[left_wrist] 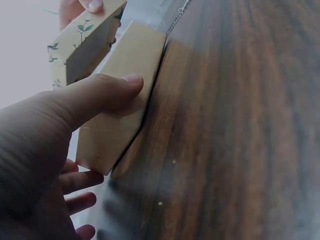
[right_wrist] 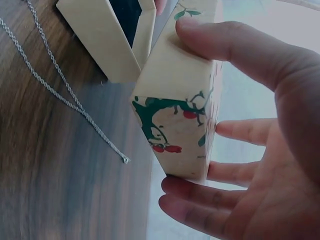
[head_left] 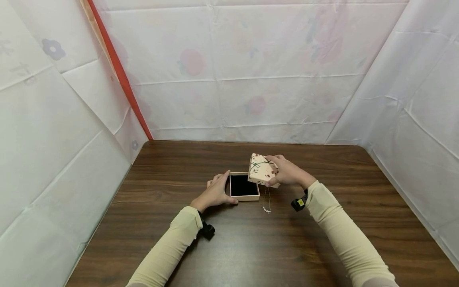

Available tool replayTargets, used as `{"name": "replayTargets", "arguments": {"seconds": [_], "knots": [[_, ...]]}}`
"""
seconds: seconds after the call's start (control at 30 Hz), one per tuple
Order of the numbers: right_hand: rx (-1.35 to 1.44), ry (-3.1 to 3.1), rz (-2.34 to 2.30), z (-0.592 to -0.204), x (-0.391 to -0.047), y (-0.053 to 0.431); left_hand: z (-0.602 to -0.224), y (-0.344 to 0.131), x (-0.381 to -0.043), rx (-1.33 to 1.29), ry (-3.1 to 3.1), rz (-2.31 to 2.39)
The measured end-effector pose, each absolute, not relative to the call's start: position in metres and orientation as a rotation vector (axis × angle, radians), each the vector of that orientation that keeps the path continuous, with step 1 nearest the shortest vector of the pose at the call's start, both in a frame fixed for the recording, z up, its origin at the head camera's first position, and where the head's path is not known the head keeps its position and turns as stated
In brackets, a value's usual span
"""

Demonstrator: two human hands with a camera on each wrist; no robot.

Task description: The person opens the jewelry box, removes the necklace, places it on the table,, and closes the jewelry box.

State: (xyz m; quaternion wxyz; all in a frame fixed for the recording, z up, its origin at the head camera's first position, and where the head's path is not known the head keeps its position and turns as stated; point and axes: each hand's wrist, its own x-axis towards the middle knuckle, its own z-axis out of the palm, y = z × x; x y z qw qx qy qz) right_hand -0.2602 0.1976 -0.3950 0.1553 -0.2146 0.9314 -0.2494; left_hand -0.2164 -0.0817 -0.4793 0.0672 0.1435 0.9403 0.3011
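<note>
My left hand (head_left: 216,192) holds the cream box base (head_left: 245,198) at its left side, thumb along the front wall and fingers behind. A black lining covers the inside of this base, which sits on the table. In my right hand (head_left: 288,172) is the box lid (head_left: 261,171), cream with printed green branches and red berries. Held tilted, the lid overlaps the base's right part in the head view. The right wrist view shows my thumb on one lid wall and fingers around the opposite side. A silver chain necklace (right_wrist: 65,84) lies on the table beside the base.
The brown wooden table (head_left: 161,167) extends around both hands. White printed sheets (head_left: 233,103) stand along its back and sides, with a red strip (head_left: 122,75) at the back left corner. Each wrist carries a small black camera.
</note>
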Motion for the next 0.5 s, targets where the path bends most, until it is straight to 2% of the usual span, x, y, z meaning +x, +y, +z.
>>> {"name": "replayTargets", "arguments": {"seconds": [0.5], "knots": [[-0.765, 2.626, -0.688, -0.4, -0.257, 0.178, -0.481, -0.081, -0.216, 0.43, 2.838, 0.895]]}}
